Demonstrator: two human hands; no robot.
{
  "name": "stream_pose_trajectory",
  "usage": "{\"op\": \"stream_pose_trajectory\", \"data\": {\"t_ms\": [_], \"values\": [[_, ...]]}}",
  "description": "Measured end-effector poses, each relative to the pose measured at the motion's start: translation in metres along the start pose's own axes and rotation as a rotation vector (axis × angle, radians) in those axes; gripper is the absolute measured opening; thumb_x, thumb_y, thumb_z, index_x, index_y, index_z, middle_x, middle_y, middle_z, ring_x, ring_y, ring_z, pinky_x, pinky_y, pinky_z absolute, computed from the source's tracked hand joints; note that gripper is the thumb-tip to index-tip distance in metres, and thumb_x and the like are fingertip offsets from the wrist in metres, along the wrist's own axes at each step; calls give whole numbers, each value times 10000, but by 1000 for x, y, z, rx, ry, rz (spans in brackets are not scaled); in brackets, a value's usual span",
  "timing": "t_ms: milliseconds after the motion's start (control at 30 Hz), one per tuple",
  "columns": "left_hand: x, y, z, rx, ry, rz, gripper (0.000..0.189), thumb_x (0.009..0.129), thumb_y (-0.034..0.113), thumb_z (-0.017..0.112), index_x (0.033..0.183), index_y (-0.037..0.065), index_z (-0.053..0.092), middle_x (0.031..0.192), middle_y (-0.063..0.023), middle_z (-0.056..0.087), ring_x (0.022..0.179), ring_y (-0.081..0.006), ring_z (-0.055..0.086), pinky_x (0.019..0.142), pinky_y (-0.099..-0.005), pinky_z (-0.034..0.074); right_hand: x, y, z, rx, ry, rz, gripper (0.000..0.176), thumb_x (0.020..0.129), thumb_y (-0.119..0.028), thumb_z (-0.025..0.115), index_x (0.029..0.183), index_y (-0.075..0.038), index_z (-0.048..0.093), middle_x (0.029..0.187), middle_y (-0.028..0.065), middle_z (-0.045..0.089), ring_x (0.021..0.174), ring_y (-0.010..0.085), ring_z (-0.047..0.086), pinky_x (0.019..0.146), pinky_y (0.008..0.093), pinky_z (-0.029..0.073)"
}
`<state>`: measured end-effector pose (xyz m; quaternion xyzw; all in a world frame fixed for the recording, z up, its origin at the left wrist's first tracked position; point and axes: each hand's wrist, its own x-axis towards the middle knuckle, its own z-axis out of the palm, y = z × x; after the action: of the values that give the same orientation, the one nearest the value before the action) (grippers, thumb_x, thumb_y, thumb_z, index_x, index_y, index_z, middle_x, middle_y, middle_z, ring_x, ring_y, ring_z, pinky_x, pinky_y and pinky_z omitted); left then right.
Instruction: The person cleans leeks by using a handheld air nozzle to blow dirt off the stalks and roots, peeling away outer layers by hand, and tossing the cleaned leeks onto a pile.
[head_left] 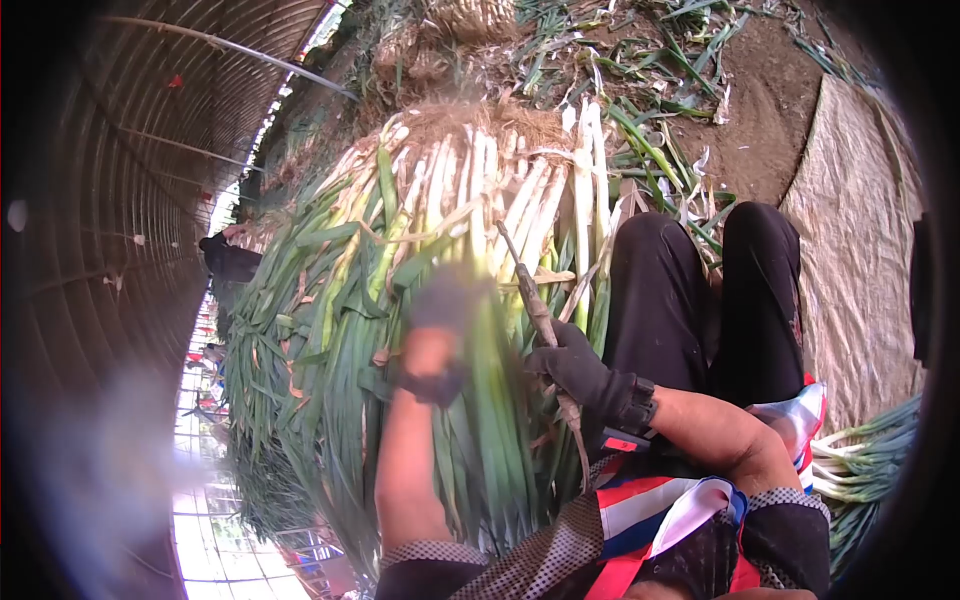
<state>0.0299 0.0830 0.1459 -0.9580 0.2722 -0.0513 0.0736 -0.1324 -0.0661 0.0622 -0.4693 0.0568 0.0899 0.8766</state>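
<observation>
A large heap of long green onions (440,190), with white stems and roots toward the top and green leaves toward me, lies in front of my hands. My right hand (580,368), in a dark glove, is closed around an air blow gun (536,305) with a thin metal nozzle that points up over the stems. A thin hose (580,450) trails down from the tool. My left hand (440,305), also gloved, is smeared by motion above the onion leaves, so its fingers cannot be made out.
My bent knees (660,260) are right of the heap. Loose leaves and peelings (660,75) litter the soil at the top. A woven sheet (855,240) covers ground at right, with trimmed onions (850,465) below it. Another person (230,262) is at the far left.
</observation>
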Motion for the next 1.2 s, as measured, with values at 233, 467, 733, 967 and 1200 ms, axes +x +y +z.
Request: {"op": "stream_pose_trajectory", "data": {"t_ms": [233, 467, 733, 967, 1200], "values": [[-73, 63, 3, -550, -193, 16, 368, 752, 270, 676, 1029, 46, 586, 946, -206, 604, 888, -368, 590, 755, -414, 480, 2, -18, -2, 143, -11, 114, 193, 759, -103, 619, 906, 14, 577, 708, 57, 582, 591, 127, 552, 514, 288, 451], [-145, 97, 60, -425, -103, -158, 213, 798, 178, 581, 950, 32, 607, 875, -208, 614, 832, -385, 597, 715, -424, 476, -34, 8, 6, -123, 226, 5, 307, 757, -161, 631, 988, 26, 553, 732, 113, 604, 664, 189, 592, 610, 324, 470], [-184, 93, 53, 42, -232, 191, 121, 769, 112, 536, 817, 46, 626, 744, -134, 595, 671, -281, 595, 619, -392, 458, -43, 6, 15, -56, 160, 66, 237, 730, -59, 624, 943, 18, 555, 752, 31, 571, 653, 98, 510, 573, 263, 431], [-224, 103, 63, 21, -165, 164, 140, 772, 119, 534, 840, 32, 620, 762, -147, 596, 673, -282, 596, 605, -386, 457, -37, 33, 20, -171, 46, 43, 206, 731, -59, 626, 914, 6, 557, 721, 28, 558, 623, 102, 511, 554, 267, 425], [-236, 114, 71, -5, -125, 160, 163, 774, 127, 531, 863, 18, 614, 780, -160, 598, 674, -283, 598, 591, -381, 455, -39, 22, 26, -32, 213, 48, 185, 736, -62, 623, 892, 0, 547, 707, 13, 523, 610, 100, 488, 537, 269, 413]]}}
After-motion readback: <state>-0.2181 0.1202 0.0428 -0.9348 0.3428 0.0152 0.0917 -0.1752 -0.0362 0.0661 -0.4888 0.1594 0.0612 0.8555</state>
